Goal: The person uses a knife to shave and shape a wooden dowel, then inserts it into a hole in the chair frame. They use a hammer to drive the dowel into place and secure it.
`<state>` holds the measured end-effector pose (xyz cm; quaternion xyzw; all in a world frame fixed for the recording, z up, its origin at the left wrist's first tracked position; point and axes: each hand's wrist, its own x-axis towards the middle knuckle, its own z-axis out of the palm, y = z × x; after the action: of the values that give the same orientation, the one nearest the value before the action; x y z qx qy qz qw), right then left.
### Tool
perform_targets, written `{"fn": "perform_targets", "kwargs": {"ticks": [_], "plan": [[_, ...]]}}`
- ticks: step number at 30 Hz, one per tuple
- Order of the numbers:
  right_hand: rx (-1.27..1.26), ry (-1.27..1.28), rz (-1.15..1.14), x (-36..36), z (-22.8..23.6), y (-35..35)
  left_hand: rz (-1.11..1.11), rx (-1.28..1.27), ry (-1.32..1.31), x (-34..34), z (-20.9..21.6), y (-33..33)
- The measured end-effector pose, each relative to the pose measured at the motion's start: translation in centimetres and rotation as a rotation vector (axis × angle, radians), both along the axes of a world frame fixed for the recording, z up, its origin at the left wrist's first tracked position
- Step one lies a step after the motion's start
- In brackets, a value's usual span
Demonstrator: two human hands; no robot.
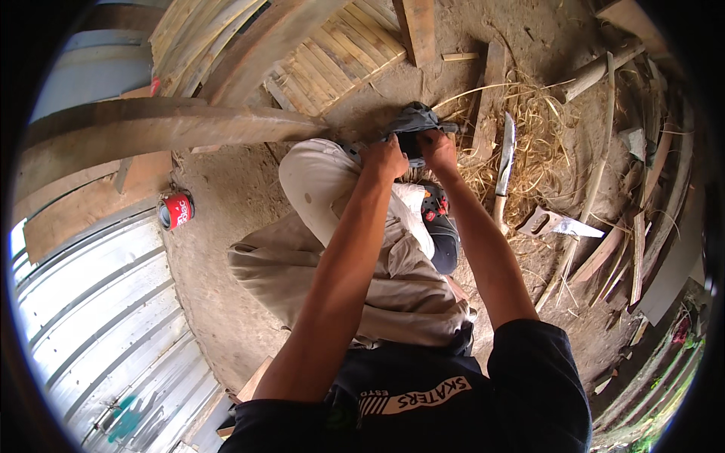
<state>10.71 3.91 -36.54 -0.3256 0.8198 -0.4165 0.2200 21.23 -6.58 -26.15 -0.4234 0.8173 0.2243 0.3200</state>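
A dark grey cloth bag lies on the dirt just beyond my bent knee, its dark opening facing me. My left hand has its fingers closed on the near left side of the opening. On the other side, my right hand grips the right edge, its fingertips partly hidden in the cloth. The bag's contents cannot be made out. To the right of my right hand lies a long knife with a wooden handle. Beyond its handle, a small handsaw rests on the ground.
Thin curled wood strips are heaped at the right. A thick wooden beam crosses the left, near a red can. A slatted wood panel lies ahead; sticks and boards line the right. Corrugated metal stands at left.
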Motion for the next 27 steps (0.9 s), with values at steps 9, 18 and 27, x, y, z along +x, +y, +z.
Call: {"fn": "perform_targets", "kwargs": {"ticks": [9, 18, 27], "plan": [[0.038, 0.013, -0.061, -0.8, 0.2, 1.0, 0.014, -0.002, 0.017, 0.5, 1.5, 0.3], [0.421, 0.318, 0.219, 2.2, -1.4, -2.8, -0.031, 0.041, 0.012, 0.5, 4.0, 0.6], [-0.063, 0.143, -0.007, 1.7, 0.8, -0.4, 0.098, -0.020, 0.137, 0.3, 2.8, 0.5]]}}
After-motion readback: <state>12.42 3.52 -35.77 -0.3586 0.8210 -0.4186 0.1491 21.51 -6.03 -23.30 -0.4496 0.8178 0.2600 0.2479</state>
